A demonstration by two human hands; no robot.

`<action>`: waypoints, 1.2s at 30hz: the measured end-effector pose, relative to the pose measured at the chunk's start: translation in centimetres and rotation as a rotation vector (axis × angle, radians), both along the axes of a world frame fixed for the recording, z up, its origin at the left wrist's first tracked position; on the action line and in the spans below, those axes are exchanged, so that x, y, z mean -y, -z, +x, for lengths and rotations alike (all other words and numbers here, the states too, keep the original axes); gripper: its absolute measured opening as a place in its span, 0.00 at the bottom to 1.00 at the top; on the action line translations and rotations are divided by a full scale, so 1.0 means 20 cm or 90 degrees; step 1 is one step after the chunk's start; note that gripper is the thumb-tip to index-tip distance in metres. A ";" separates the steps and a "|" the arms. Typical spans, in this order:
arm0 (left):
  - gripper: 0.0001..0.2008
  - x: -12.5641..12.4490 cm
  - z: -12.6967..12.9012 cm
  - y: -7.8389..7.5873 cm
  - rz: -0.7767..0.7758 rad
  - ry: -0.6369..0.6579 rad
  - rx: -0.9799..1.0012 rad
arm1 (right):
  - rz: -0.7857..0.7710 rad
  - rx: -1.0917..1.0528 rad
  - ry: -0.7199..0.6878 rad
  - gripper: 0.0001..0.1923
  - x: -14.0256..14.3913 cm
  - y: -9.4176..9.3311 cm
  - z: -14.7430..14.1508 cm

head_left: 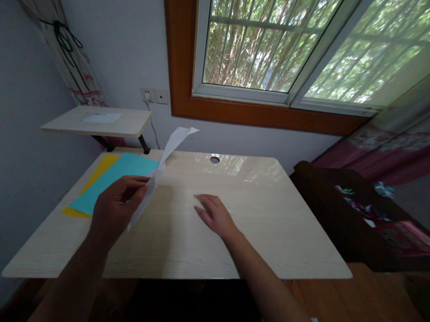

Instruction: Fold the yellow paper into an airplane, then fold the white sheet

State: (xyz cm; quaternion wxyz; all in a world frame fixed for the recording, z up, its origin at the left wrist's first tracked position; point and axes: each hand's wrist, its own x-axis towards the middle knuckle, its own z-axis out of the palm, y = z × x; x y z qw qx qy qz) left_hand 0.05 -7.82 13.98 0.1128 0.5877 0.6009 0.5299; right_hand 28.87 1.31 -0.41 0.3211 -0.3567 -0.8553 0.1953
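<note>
Nearest, the left hand (117,201) is seen raised just above the desk (268,240), its fingers pinched shut on a folded white paper (160,170). The paper is held off the surface, its long axis running up and away to the right, the pointed end lifted toward the window (264,43). The right hand (214,214) is laid flat and open on the desk, nothing gripped, just right of the paper and apart from it; the left is plainly the nearer. Farther back on the left, a blue sheet (116,182) is spread over a yellow sheet (101,169), with a small shelf (98,121) beyond.
</note>
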 end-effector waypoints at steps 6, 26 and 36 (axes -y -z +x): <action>0.13 -0.18 0.10 0.13 -0.068 0.070 0.331 | -0.237 -0.255 0.073 0.27 -0.10 0.07 0.03; 0.49 -0.60 0.16 0.74 -0.220 0.234 0.428 | -0.555 -0.583 0.081 0.22 -0.40 0.06 0.08; 0.31 -0.59 0.03 0.75 -0.248 0.208 0.276 | -0.503 -0.611 0.083 0.55 -0.40 0.05 0.05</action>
